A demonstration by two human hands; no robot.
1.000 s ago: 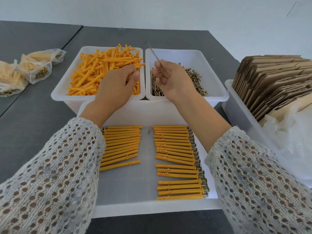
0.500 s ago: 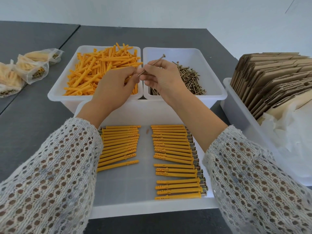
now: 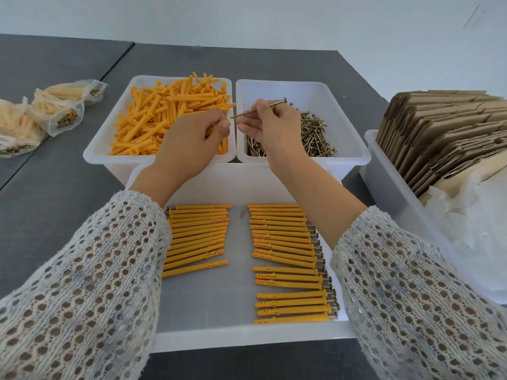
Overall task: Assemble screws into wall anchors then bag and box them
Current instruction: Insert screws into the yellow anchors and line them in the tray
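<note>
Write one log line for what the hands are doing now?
step: inserting | right hand: pinches screw, tip toward left | left hand: holds orange anchor | over bins

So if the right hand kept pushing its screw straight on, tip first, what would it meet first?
Most likely the left hand: the screw in the right hand points its tip at the left fingertips, which seem to hold an orange anchor, mostly hidden.
</note>
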